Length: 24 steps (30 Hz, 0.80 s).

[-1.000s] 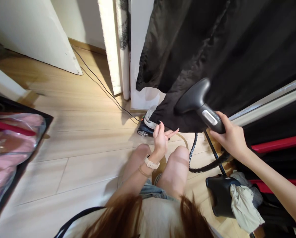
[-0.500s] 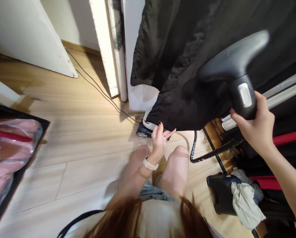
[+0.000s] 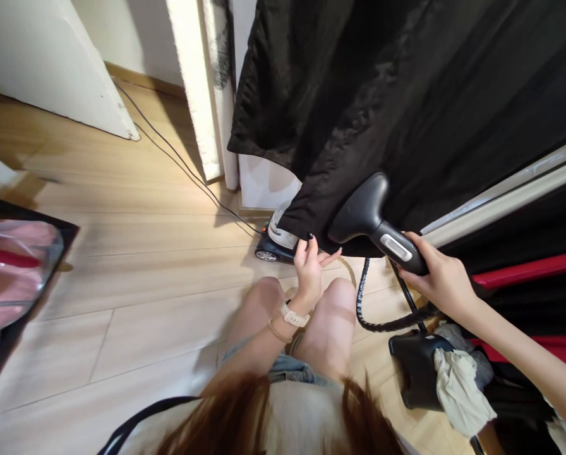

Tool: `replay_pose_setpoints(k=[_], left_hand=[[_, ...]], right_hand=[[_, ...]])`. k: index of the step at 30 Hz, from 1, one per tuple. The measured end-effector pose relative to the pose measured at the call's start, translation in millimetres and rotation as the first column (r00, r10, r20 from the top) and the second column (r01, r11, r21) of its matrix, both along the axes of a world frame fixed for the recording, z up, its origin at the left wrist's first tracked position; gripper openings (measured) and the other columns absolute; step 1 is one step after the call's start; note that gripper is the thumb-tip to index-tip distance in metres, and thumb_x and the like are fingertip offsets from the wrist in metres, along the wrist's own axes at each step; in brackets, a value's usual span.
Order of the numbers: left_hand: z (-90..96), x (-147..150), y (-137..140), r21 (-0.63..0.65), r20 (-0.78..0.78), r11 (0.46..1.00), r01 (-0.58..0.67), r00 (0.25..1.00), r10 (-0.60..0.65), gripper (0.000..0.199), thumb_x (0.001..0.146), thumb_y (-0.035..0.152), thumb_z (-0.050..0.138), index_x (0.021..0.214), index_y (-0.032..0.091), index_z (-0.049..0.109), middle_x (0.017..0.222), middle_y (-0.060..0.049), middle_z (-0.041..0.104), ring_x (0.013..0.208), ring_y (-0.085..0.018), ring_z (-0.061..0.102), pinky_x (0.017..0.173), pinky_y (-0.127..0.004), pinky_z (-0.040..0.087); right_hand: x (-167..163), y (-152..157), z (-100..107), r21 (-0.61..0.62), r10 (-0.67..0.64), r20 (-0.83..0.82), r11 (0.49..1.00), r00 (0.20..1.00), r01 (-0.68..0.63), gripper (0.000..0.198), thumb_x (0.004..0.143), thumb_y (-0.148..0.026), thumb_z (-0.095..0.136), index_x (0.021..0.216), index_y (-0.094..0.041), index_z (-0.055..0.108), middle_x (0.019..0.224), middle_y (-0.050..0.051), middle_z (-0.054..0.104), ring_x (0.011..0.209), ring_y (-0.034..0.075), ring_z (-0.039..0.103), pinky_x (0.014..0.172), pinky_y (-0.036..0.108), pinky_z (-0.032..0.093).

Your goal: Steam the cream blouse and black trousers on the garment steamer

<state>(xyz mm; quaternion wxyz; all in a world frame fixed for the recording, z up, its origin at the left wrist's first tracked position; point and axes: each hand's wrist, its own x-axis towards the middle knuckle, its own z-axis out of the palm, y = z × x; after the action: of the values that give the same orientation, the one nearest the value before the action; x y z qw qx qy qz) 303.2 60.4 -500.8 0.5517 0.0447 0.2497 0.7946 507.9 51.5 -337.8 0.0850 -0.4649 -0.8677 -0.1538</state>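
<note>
Black cloth [image 3: 344, 95] hangs in front of me, its lower hem close to my knees. My left hand [image 3: 310, 268] pinches that hem between thumb and fingers, with a pale watch on the wrist. The handle of a black garment steamer head [image 3: 362, 207] is wrapped in my right hand [image 3: 437, 272]. Its head lies against the low part of the cloth, right of my left hand. From the handle a black braided hose [image 3: 361, 297] loops down toward the floor. Partly behind the hem is the steamer base [image 3: 270, 243], with a wheel showing.
A thin cable [image 3: 174, 158] runs over the wooden floor from the base toward a white door [image 3: 50, 63]. At left lies a black-edged case [image 3: 69, 234] with pink items in plastic. At right, a black bin [image 3: 418, 366] has a pale cloth [image 3: 460, 385] over it, beside dark hanging garments.
My right hand has brought the steamer head down and left, from higher in front of the cloth to near the hem. My left hand keeps its pinch on the hem.
</note>
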Motion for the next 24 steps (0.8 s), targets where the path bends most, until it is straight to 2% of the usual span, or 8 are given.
replay_pose_setpoints(k=[5, 11, 16, 21, 24], left_hand=[[7.0, 2.2, -1.5, -0.026, 0.019, 0.999, -0.034, 0.999, 0.035, 0.049, 0.068, 0.050, 0.088, 0.083, 0.018, 0.054, 0.076, 0.007, 0.031, 0.055, -0.003, 0.043, 0.082, -0.044, 0.065], [4.4, -0.9, -1.9, -0.022, 0.011, 0.998, -0.053, 0.999, 0.053, 0.050, 0.069, 0.051, 0.088, 0.080, 0.019, 0.051, 0.080, 0.005, 0.034, 0.068, -0.010, 0.061, 0.086, -0.044, 0.064], [0.4, -3.2, -2.4, -0.014, -0.002, 0.998, -0.058, 0.998, 0.058, 0.057, 0.068, 0.051, 0.088, 0.074, 0.019, 0.042, 0.081, 0.005, 0.035, 0.072, -0.012, 0.062, 0.086, -0.045, 0.064], [-0.4, -3.7, -4.3, -0.023, -0.007, 0.997, -0.067, 0.998, 0.067, 0.058, 0.066, 0.051, 0.090, 0.074, 0.019, 0.041, 0.080, 0.006, 0.034, 0.065, -0.008, 0.056, 0.082, -0.043, 0.065], [2.3, -4.8, -5.4, -0.019, -0.005, 0.997, -0.071, 0.998, 0.070, 0.061, 0.065, 0.051, 0.090, 0.072, 0.019, 0.038, 0.079, 0.006, 0.033, 0.064, -0.007, 0.055, 0.080, -0.042, 0.065]], right_hand=[[0.2, 10.2, 7.2, 0.134, -0.136, -0.058, 0.981, 0.989, 0.143, 0.062, 0.088, -0.040, 0.065, 0.144, -0.018, 0.049, 0.110, 0.013, 0.075, 0.087, 0.034, 0.075, 0.066, 0.038, 0.058], [-3.7, 6.0, -4.4, -0.030, 0.000, -0.015, 1.000, 1.000, -0.001, 0.059, 0.088, -0.035, 0.063, 0.144, -0.022, 0.049, 0.123, 0.011, 0.072, 0.096, 0.031, 0.075, 0.072, 0.036, 0.059], [-6.8, 9.5, -1.0, 0.079, -0.120, -0.079, 0.989, 0.990, 0.127, 0.060, 0.088, -0.039, 0.064, 0.143, -0.020, 0.049, 0.117, 0.011, 0.074, 0.091, 0.033, 0.075, 0.068, 0.038, 0.058], [-10.7, 5.0, -3.0, -0.006, -0.067, -0.052, 0.998, 0.996, 0.067, 0.055, 0.088, -0.036, 0.063, 0.140, -0.022, 0.052, 0.119, 0.009, 0.074, 0.094, 0.031, 0.075, 0.069, 0.036, 0.057], [-10.5, 7.2, -5.5, 0.029, -0.124, -0.080, 0.992, 0.989, 0.127, 0.053, 0.087, -0.038, 0.063, 0.136, -0.022, 0.053, 0.113, 0.009, 0.075, 0.090, 0.033, 0.075, 0.067, 0.037, 0.057]])
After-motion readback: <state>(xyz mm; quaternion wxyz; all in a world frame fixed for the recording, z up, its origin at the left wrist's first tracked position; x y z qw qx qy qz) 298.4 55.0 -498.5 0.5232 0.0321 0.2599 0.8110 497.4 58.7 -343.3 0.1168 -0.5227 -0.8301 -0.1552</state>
